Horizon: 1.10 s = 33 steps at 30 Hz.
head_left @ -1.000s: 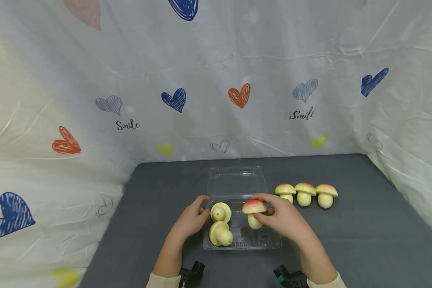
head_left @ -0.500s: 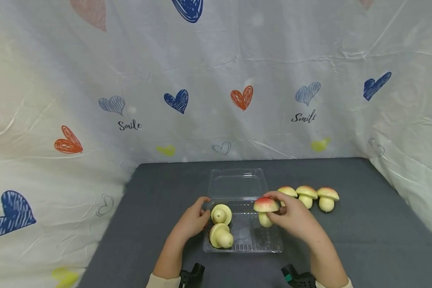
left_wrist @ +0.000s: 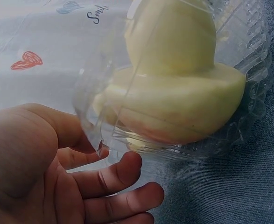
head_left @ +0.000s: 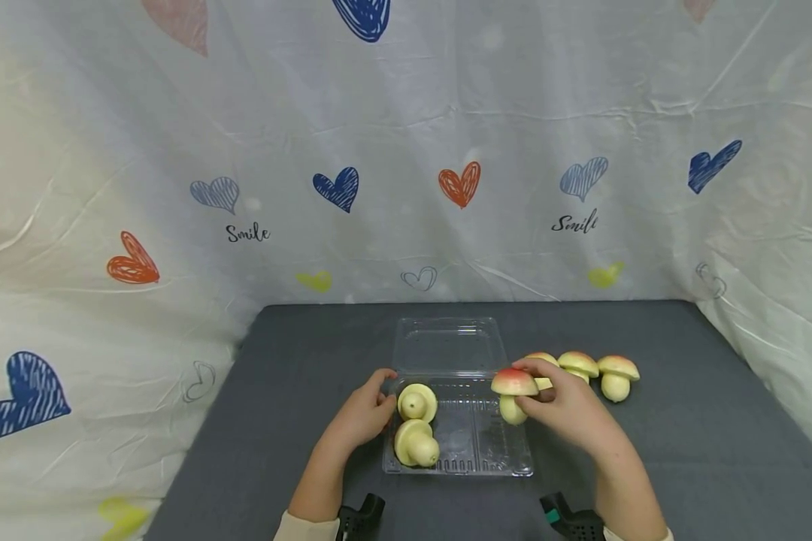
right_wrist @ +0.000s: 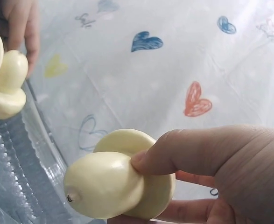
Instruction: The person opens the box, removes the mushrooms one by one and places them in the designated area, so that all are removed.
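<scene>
A toy mushroom [head_left: 514, 383] with a red-tinted cap is pinched between the thumb and fingers of my right hand [head_left: 568, 402], over the right part of a clear plastic container [head_left: 456, 469]. Its cap is up and its pale stem points down. My left hand [head_left: 362, 413] holds the container's left rim; in the left wrist view, the thumb and a finger of the left hand [left_wrist: 76, 163] meet at the rim. Two more mushrooms lie stem up or tilted in the left part, the back one [head_left: 416, 403] and the front one [head_left: 416, 443].
Behind and to the right, a row of three mushrooms stands on the dark table [head_left: 683, 451]: a partly hidden one [head_left: 543, 361], a middle one [head_left: 578, 364] and a right one [head_left: 617, 376]. The container's lid [head_left: 449, 346] lies folded back. A heart-print sheet [head_left: 392, 240] hangs behind.
My right hand has shifted to the right with the mushroom, from over the container's middle to its right edge. My left hand stays at the left rim. The view has tilted slightly.
</scene>
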### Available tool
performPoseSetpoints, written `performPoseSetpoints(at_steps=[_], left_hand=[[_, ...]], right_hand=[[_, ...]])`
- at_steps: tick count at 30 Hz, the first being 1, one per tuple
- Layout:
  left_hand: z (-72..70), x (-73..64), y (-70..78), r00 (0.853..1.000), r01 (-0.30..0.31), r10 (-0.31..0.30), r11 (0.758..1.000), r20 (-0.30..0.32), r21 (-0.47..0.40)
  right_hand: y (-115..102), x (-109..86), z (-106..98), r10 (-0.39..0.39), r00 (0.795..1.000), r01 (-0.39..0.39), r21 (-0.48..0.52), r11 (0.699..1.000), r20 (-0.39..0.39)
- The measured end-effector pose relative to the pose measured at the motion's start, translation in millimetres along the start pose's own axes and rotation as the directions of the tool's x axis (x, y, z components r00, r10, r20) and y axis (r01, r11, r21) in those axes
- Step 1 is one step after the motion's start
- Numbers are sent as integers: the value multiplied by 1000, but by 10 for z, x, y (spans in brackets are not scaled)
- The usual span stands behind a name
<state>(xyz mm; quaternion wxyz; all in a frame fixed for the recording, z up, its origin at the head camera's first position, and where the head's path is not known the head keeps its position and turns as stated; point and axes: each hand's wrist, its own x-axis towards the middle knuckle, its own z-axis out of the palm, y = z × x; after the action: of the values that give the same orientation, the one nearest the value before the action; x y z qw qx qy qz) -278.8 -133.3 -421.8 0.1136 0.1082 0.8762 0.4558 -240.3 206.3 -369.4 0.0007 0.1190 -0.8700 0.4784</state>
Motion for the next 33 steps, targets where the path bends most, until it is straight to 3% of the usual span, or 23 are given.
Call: performPoseSetpoints(at_steps=[8, 20, 24, 33], left_hand=[[0, -10, 7, 1000, 1, -1, 1000, -2, 8], [2, -6, 10, 1000, 3, -3, 1000, 3, 12], [5, -4, 5, 1000, 2, -3, 1000, 3, 14], [9, -5, 14, 1000, 2, -2, 1000, 1, 23]], right_hand=[[35, -23, -95, 27, 1000, -26, -25, 999, 10], [120, -64, -190, 3, 1000, -3, -37, 999, -1], [146, -68, -215, -14, 1000, 15, -23, 1000, 13], [183, -86, -261, 40, 996, -42, 23, 999, 78]])
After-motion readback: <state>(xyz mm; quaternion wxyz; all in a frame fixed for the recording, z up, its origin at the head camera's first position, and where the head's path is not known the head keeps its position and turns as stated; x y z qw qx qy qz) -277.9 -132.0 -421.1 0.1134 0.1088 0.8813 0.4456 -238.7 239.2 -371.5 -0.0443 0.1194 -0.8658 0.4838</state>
